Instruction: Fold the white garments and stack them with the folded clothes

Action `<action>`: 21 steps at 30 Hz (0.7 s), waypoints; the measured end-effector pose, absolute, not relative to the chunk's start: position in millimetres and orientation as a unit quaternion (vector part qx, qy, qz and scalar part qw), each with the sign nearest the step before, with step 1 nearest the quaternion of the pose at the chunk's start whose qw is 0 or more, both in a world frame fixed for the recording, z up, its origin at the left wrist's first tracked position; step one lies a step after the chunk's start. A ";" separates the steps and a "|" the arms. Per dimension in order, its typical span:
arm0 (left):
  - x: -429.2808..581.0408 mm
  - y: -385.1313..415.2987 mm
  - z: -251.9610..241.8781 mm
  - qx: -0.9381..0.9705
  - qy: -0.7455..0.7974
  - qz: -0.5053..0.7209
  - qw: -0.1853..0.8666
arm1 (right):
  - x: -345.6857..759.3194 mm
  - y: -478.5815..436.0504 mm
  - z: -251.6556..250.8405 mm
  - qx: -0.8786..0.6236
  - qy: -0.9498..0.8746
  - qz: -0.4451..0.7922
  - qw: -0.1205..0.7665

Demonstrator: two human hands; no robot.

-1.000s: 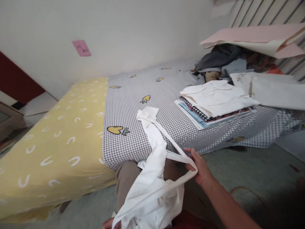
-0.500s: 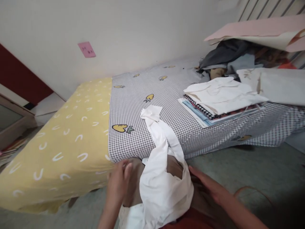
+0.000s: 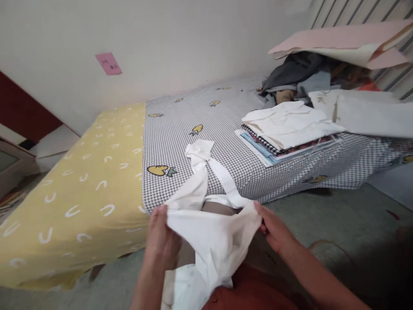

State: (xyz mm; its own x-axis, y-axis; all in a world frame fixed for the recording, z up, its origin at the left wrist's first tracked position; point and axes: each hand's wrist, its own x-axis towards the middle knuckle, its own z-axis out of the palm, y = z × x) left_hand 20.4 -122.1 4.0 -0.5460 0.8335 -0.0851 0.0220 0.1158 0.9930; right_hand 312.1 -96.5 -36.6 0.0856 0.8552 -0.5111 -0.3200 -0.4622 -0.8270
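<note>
A white cloth garment point(image 3: 209, 232) lies across my lap, and its far end, with a strap-like strip, reaches onto the checked bed cover point(image 3: 174, 146). My left hand point(image 3: 161, 232) pinches the garment's left edge. On the opposite side, my right hand point(image 3: 272, 226) grips its right edge between thumb and fingers. Between the two hands the fabric is stretched into a taut band, with loose folds hanging toward me. What kind of garment it is I cannot tell.
To the right on the bed sits a folded clothes stack point(image 3: 287, 133) with a white piece on top. Behind it are a heap of dark clothes point(image 3: 293, 73) and a pink sheet point(image 3: 338, 41). A yellow patterned cover point(image 3: 87, 181) spreads at left.
Both hands have taken hold of the white garment's edges and pulled them apart, lifting the fabric. Before, the hands were beside it, not gripping. The view has shifted slightly.
</note>
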 end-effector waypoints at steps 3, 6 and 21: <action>-10.5 -149.7 16.4 0.147 0.552 0.714 0.406 | 300.7 -84.0 -28.5 -0.548 -0.269 0.636 0.472; -46.7 -183.9 -12.9 0.068 0.534 0.711 0.452 | 290.8 -76.3 -33.0 -0.551 -0.264 0.633 0.476; -35.9 -206.1 -32.6 -0.115 0.530 0.613 0.575 | 270.7 -103.7 -32.2 -0.556 -0.608 0.524 0.217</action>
State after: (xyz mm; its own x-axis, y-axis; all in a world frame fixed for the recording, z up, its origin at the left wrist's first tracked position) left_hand -35.9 -206.1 -32.6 -0.3117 0.5832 -0.7502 -0.8264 0.2232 0.5169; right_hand 270.7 -103.7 -32.2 -0.2880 0.9032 -0.3182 0.4483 -0.1664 -0.8782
